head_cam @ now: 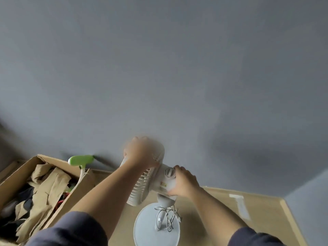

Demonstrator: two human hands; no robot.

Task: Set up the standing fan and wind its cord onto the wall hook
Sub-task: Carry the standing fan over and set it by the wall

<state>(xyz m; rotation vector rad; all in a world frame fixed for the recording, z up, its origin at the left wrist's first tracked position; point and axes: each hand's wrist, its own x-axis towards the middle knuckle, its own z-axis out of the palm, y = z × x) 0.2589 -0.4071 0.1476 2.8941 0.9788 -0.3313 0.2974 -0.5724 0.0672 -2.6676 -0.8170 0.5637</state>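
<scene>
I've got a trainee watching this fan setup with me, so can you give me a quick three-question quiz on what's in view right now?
1. True or false: the cord already hangs on a wall hook.
2. The right hand holds: A the cord, B the motor housing, C a wall hook.
3. Fill in: the left hand grips the top of the fan's ___.

Key: 1 false, it is bundled round the stem; 2 B; 3 grille.
</scene>
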